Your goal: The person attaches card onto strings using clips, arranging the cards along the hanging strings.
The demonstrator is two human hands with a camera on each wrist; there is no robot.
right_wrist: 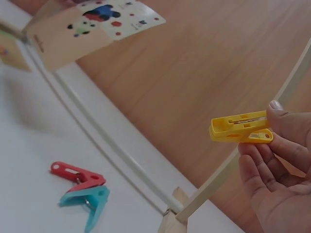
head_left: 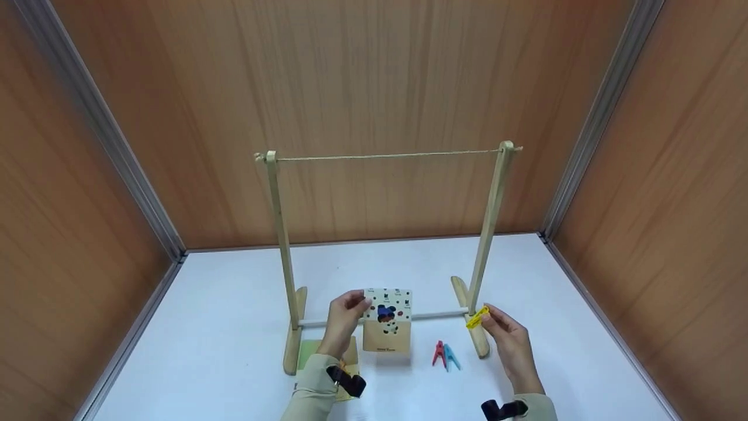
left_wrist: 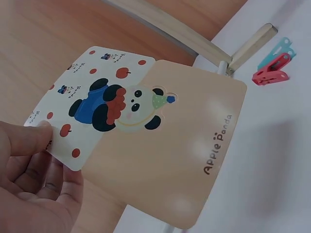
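Note:
My left hand [head_left: 345,318] pinches a panda card [head_left: 387,336] by its left edge, near the upper corner. The card is tan below and white with small prints above; in the left wrist view the words "Apple Panda" show on the card [left_wrist: 160,145]. Between thumb and fingers, my right hand [head_left: 513,345] holds a yellow clothespin [right_wrist: 240,127] by one end. A red clothespin [head_left: 439,353] and a blue clothespin [head_left: 450,357] lie touching on the white table between the two hands.
A wooden stand with a left post [head_left: 281,240] and right post [head_left: 489,228] carries a string [head_left: 385,156] across its top. A pale bar [head_left: 441,314] joins its feet. More cards [head_left: 310,351] lie under my left forearm. Wood-grain panels surround the table [head_left: 222,327].

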